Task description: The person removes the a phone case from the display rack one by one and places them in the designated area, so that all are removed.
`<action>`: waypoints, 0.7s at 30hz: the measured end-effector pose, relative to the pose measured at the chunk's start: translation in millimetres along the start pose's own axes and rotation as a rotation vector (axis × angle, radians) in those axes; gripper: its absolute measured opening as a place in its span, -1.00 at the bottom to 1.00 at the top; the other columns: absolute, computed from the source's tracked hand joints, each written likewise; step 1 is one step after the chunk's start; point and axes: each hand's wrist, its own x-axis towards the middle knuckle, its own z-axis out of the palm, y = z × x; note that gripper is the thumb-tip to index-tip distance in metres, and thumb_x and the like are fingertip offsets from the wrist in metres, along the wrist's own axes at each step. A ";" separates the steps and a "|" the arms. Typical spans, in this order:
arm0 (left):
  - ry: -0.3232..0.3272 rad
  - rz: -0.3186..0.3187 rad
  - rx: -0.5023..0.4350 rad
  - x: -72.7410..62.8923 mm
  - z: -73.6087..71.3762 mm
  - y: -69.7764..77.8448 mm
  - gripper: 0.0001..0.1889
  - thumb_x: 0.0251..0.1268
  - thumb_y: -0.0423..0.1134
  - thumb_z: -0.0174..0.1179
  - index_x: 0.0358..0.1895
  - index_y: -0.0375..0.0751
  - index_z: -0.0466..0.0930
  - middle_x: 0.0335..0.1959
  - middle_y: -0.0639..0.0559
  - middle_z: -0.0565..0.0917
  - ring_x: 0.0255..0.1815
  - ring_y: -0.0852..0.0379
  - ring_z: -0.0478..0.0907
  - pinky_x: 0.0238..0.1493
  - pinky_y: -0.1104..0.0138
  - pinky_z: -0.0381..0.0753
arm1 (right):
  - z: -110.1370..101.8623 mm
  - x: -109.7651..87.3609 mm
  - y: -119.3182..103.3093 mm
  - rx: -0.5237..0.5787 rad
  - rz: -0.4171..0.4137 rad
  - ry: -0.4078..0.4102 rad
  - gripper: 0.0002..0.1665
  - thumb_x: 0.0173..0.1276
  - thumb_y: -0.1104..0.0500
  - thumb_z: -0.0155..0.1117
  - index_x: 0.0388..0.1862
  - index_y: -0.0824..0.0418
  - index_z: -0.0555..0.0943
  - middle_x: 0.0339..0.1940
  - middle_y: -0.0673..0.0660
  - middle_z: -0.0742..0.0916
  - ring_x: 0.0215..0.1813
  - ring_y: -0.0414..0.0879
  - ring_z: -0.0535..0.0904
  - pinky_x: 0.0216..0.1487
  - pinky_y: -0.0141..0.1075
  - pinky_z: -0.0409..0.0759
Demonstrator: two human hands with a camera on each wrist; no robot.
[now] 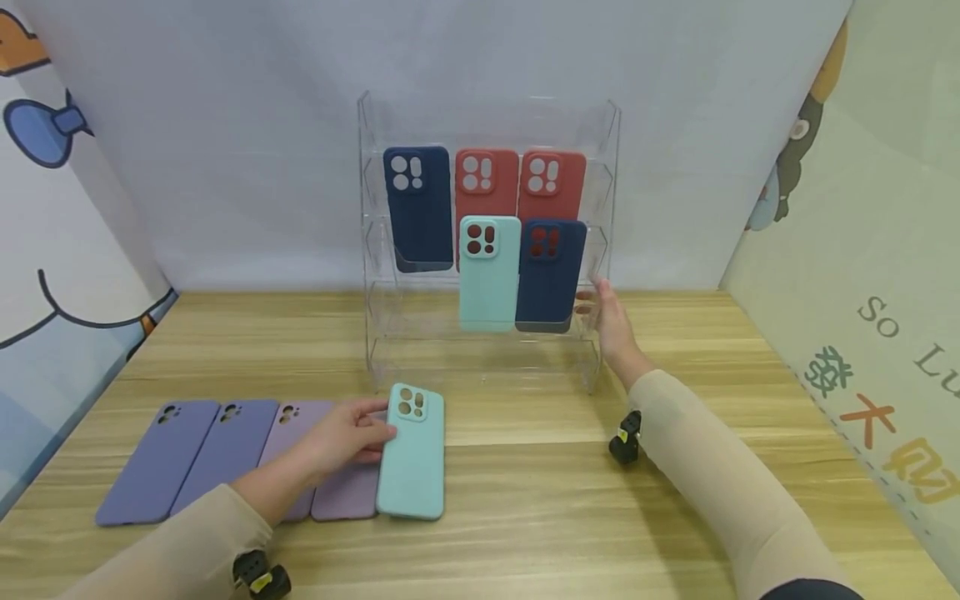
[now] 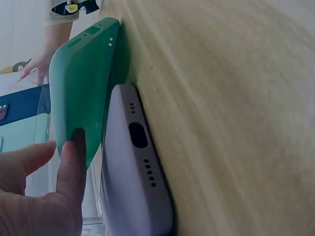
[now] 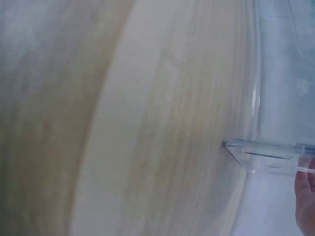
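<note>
My left hand [image 1: 341, 437] pinches the left edge of a mint phone case [image 1: 412, 467]. In the left wrist view the mint case [image 2: 78, 83] stands tilted, its hollow inside showing, beside a light purple phone case [image 2: 133, 172]. A clear tiered display rack [image 1: 487, 354] stands at the back of the table. On its right side, my right hand [image 1: 618, 337] grips the side panel, fingertips partly seen through the plastic. The right wrist view catches only part of that hand [image 3: 306, 196] at the panel's edge.
Purple phone cases [image 1: 161, 467] lie in a row at the left. On the rack, a navy case [image 1: 420, 225] and two red cases [image 1: 487, 200] stand above another mint case [image 1: 487, 292] and another navy case [image 1: 551, 283]. Patterned cloth [image 1: 847, 250] borders the wooden table [image 1: 540, 517].
</note>
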 end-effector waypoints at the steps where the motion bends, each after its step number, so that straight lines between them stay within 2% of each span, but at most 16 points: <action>1: -0.008 0.003 0.009 -0.1 -0.3 0.0 -0.36 0.29 -0.42 0.11 0.35 -0.54 0.04 -0.11 -0.28 0.62 -0.18 0.02 0.61 -0.21 0.22 0.63 | 0.0 0.2 0.1 0.003 0.002 0.000 -0.31 0.55 -0.05 -0.63 0.45 0.36 -0.02 0.20 0.51 0.38 0.14 0.37 0.33 0.25 0.12 0.21; 8: -0.043 -0.011 0.090 -4.0 -7.9 5.4 -0.33 0.30 -0.36 0.11 0.36 -0.56 0.00 0.06 -0.46 0.49 -0.10 -0.08 0.59 -0.18 0.20 0.63 | -0.2 0.7 -0.1 -0.004 -0.005 0.000 -0.31 0.55 -0.05 -0.63 0.45 0.36 -0.01 0.19 0.51 0.39 0.14 0.38 0.33 0.25 0.13 0.21; 15: -0.046 -0.037 0.141 -9.4 -12.9 12.6 -0.34 0.32 -0.31 0.11 0.36 -0.53 0.02 0.12 -0.46 0.45 -0.05 -0.14 0.59 -0.16 0.19 0.62 | -0.6 0.5 1.1 -0.020 -0.001 -0.001 -0.29 0.54 -0.08 -0.62 0.45 0.35 0.00 0.19 0.50 0.39 0.14 0.36 0.34 0.24 0.13 0.22; 21: -0.057 -0.013 0.145 -11.3 -16.2 10.8 -0.35 0.33 -0.32 0.10 0.35 -0.55 0.02 0.12 -0.49 0.43 -0.07 -0.13 0.60 -0.17 0.18 0.63 | -0.5 0.6 0.9 -0.018 -0.007 0.002 -0.28 0.54 -0.08 -0.62 0.44 0.40 -0.01 0.19 0.51 0.39 0.14 0.36 0.34 0.24 0.12 0.23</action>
